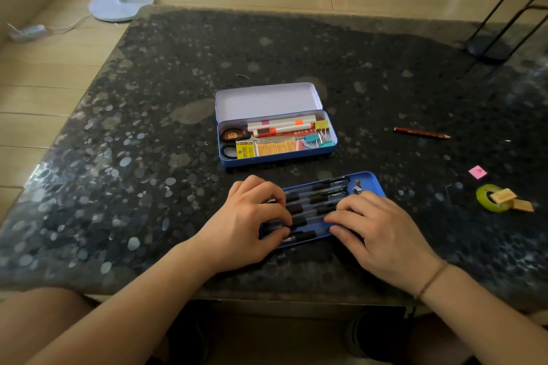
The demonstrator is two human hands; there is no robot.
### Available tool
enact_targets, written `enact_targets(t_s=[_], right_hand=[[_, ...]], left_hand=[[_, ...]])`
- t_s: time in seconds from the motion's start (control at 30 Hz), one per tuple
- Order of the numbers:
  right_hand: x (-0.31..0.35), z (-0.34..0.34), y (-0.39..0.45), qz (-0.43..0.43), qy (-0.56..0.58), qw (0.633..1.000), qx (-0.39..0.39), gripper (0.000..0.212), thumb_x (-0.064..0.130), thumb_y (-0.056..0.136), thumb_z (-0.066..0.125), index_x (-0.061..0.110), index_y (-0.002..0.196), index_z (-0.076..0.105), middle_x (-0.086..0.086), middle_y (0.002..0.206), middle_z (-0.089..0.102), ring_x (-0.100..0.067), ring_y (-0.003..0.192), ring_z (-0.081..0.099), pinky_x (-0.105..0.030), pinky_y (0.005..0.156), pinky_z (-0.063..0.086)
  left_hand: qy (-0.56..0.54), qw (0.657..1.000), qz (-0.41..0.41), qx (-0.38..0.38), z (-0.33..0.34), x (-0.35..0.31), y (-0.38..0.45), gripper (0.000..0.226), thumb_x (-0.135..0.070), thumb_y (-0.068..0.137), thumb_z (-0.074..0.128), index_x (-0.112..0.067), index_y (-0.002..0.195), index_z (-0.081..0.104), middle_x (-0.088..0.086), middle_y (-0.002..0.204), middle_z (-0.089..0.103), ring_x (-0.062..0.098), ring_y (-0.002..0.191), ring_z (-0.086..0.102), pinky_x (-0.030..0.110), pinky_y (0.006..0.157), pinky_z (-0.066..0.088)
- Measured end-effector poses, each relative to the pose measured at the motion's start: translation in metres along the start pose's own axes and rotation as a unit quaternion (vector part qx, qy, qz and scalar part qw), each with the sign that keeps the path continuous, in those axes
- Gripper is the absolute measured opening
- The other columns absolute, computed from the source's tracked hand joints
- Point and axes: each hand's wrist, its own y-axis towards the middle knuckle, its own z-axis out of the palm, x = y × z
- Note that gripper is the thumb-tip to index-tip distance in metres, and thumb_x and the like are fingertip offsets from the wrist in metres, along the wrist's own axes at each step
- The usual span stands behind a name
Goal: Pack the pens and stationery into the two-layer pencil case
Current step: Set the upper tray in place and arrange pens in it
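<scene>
On the dark speckled stone counter (178, 115), the left hand (252, 222) and right hand (376, 228) rest curled fingers on black pens (314, 201) lined up in a shallow blue metal tray (369, 179). Just beyond it, the open blue tin pencil case (277, 157) holds scissors, markers, clips.

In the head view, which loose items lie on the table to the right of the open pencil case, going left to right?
Red pencil → pink sticky note → yellow-green tape roll → two tan erasers, one leaning on the roll.
</scene>
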Motion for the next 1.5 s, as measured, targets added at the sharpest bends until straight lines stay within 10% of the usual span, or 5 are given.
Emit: enact_targets(t_s=[0.77, 1.13, 1.5], right_hand=[[-0.015, -0.006, 0.001, -0.107, -0.146, 0.982, 0.056, 0.053, 0.055, 0.095, 0.030, 0.023, 0.130, 0.054, -0.001, 0.115, 0.054, -0.023, 0.099, 0.052, -0.039, 0.078, 0.049], [0.069, 0.002, 0.023, 0.020, -0.113, 0.993, 0.031, 0.011, 0.033, 0.078, 0.071, 0.023, 0.073, 0.066, 0.004, 0.071, 0.060, -0.017, 0.067, 0.055, -0.030, 0.053, 0.040], [0.068, 0.020, 0.011, 0.034, -0.076, 0.996, -0.021, 0.017, 0.026, 0.079, 0.070, 0.022, 0.094, 0.064, 0.004, 0.083, 0.063, -0.017, 0.074, 0.055, -0.029, 0.057, 0.043]], left_hand=[[-0.006, 1.000, -0.003, -0.005, 0.001, 0.004, 0.001, 0.019, -0.037, 0.084, 0.067, -0.031, 0.101, 0.070, -0.014, 0.105, 0.055, 0.009, 0.104, 0.046, 0.035, 0.089, 0.041], [-0.016, 0.999, 0.000, -0.030, 0.005, 0.003, 0.002, 0.013, -0.029, 0.081, 0.068, -0.029, 0.094, 0.071, -0.011, 0.105, 0.056, 0.011, 0.103, 0.047, 0.042, 0.085, 0.045], [0.014, 0.999, 0.016, -0.028, 0.005, 0.001, 0.002, 0.014, -0.032, 0.083, 0.063, -0.030, 0.094, 0.072, -0.009, 0.103, 0.054, 0.014, 0.101, 0.047, 0.040, 0.083, 0.043]])
